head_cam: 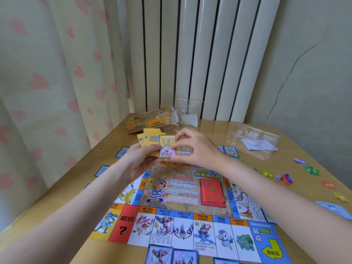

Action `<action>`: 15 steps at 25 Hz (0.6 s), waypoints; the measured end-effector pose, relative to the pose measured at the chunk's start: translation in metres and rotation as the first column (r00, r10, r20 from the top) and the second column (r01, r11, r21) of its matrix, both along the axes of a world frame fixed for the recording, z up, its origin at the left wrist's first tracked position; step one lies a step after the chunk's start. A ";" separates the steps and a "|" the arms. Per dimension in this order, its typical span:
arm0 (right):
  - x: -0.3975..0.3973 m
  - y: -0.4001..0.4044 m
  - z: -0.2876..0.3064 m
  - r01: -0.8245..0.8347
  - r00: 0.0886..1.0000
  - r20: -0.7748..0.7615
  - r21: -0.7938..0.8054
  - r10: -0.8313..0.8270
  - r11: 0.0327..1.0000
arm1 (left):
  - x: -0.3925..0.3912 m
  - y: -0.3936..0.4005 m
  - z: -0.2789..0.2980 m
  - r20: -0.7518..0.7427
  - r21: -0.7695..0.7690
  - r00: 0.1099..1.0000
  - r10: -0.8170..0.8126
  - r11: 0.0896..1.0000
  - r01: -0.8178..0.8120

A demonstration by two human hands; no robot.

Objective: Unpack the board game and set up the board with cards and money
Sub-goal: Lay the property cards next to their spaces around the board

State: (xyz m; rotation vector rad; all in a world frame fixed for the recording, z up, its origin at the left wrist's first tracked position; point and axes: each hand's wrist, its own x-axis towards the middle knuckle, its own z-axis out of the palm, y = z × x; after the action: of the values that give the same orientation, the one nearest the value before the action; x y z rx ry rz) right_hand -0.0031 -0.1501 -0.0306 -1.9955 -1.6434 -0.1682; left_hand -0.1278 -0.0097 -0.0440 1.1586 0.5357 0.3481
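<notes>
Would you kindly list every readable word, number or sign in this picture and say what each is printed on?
"机会卡" with "?" marks: red card deck on the game board.
"机会" and "?": red board square.
"小智提示": board centre.
"起点", "2000元", "由此去": blue corner square.
"3000元", "2500元", "500元": near-row squares.
Yellow card held in both hands, and the game box: too blurred.

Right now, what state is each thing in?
Game board: unfolded flat on the table.
Red card deck: stacked on the board's centre.
Yellow cards: held in left hand, top card pinched by right hand.
Game box: open, lying flat.
Die: resting beside board.
</notes>
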 end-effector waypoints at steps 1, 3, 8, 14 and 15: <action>-0.001 0.000 0.004 0.044 0.994 -0.102 0.048 -0.039 0.998 | 0.000 0.000 0.000 -0.006 0.013 1.000 0.004 1.000 -0.004; -0.002 0.002 0.013 0.153 0.964 -0.231 0.083 -0.130 0.985 | 0.000 0.000 0.000 -0.012 0.026 1.000 0.006 1.000 -0.006; -0.007 0.019 0.010 0.091 0.714 -0.698 0.007 -0.060 0.996 | 0.011 0.005 0.001 0.075 0.028 0.994 0.083 0.996 -0.086; 0.009 0.045 0.019 0.396 0.619 -0.773 0.155 -0.138 0.905 | 0.018 0.018 0.005 0.148 0.070 0.988 0.037 0.996 -0.047; 0.013 0.045 0.020 0.422 0.602 -0.785 0.156 -0.147 0.893 | 0.017 0.021 0.006 0.149 0.086 0.988 0.030 0.995 -0.043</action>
State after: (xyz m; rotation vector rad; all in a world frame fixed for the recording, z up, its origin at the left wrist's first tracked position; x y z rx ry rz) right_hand 0.0103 -0.1047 -0.0105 -1.6927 -0.6795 0.2505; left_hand -0.1106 0.0117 -0.0379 1.1993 0.4155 0.4895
